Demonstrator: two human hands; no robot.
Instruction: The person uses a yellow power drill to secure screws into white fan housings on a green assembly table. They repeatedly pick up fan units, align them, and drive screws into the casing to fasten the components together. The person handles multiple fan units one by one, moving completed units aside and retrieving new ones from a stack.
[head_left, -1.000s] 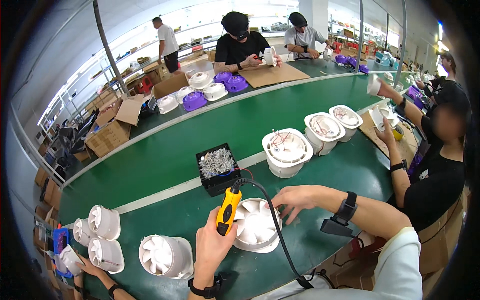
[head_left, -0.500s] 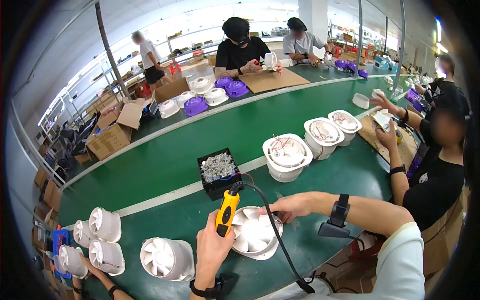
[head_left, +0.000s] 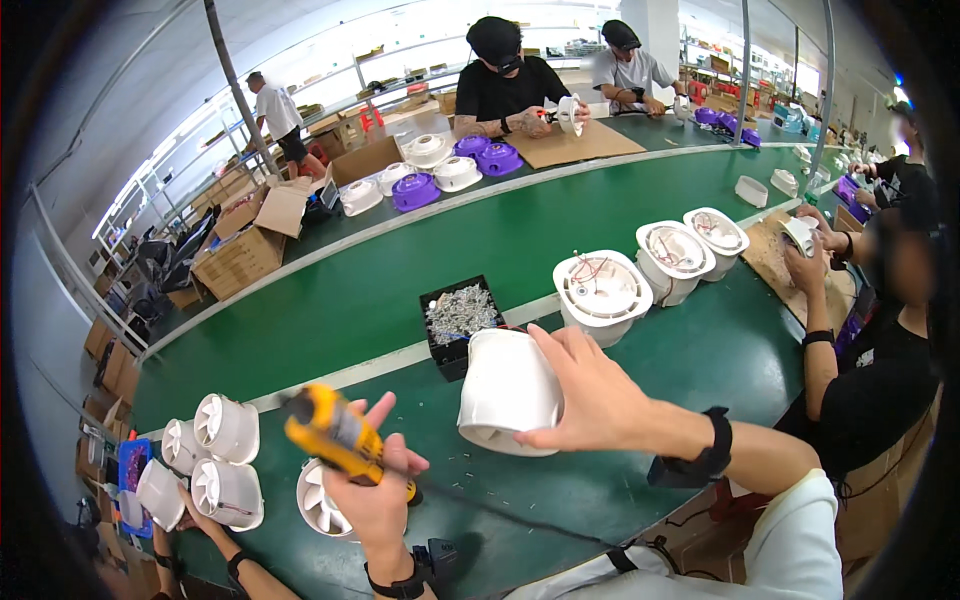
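In my left hand [head_left: 375, 500] is a yellow-and-black electric screwdriver [head_left: 340, 432], tilted to the left and blurred by motion; some of its fingers stick out loosely. A white fan housing [head_left: 322, 500] stands on the table, partly hidden behind that hand, its blades facing up. My right hand [head_left: 600, 395] grips another white fan housing [head_left: 510, 385] from its right side, tipped so that its outer wall shows and its blades are mostly hidden. Just behind this housing sits a black box [head_left: 452, 358] full of small metal screws [head_left: 462, 312].
Several loose screws [head_left: 480, 485] lie on the green table. White housings with red wires [head_left: 603, 285] stand at the right rear. More fan housings [head_left: 225, 428] are at the left, where another person's hands [head_left: 195, 510] hold one. A co-worker [head_left: 870, 330] sits at the right.
My right hand has lifted the fan housing off the table and tipped it over. The screwdriver has left the housing and swung left, from upright to slanting. The whole view has shifted slightly.
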